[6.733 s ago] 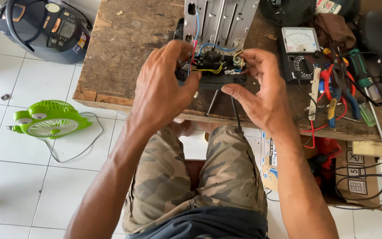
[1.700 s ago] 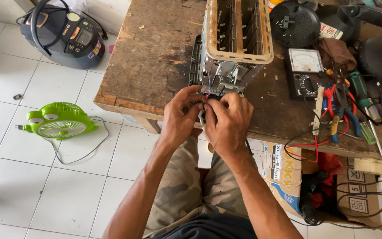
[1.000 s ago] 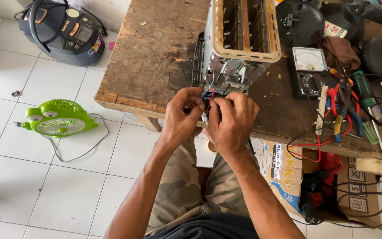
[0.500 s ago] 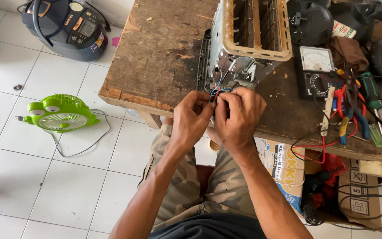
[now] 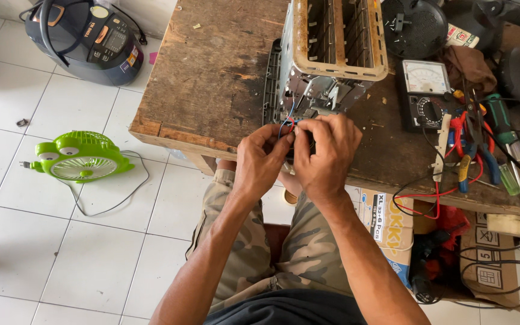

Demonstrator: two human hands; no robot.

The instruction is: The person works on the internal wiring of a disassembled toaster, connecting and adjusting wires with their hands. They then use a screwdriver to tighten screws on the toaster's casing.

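A stripped toaster frame (image 5: 338, 48) with open metal slots stands on the wooden workbench (image 5: 212, 78). At its near end, at the bench's front edge, both hands meet. My left hand (image 5: 261, 161) pinches thin coloured wires (image 5: 287, 123) that run from the frame. My right hand (image 5: 326, 156) is closed over a small dark part at the same spot. The fingers hide most of that part and the wire ends.
An analogue multimeter (image 5: 427, 89) lies right of the frame, with screwdrivers and pliers (image 5: 482, 150) beyond. A green frog-shaped fan (image 5: 78, 157) and a dark rice cooker (image 5: 88, 37) sit on the tiled floor to the left. Cardboard boxes (image 5: 482, 253) stand under the bench.
Earlier the hands held the wired part apart and low; the toaster frame is now upright on the bench and both hands have closed together at its near end. The view drifted slightly.
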